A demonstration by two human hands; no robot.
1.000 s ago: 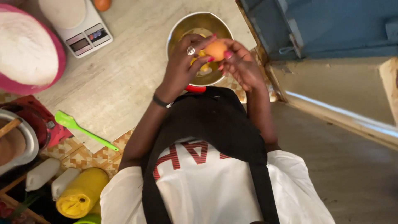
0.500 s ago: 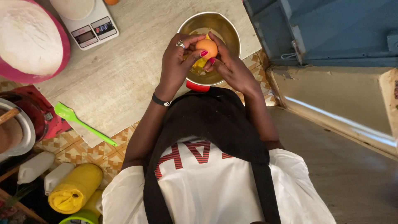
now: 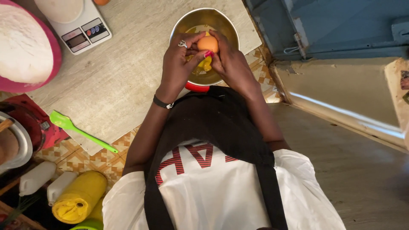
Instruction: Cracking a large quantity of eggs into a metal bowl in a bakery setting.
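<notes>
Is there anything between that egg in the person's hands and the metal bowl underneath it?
Nothing visible. Both hands, left hand and right hand, hold the egg directly over the open metal bowl. Below it only yellow yolk shows, inside the bowl.

Brown egg (cracked?) over steel bowl

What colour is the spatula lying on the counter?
Bright green, blade and handle alike; the spatula shows clearly in the head view, left of the person's arm.
</notes>
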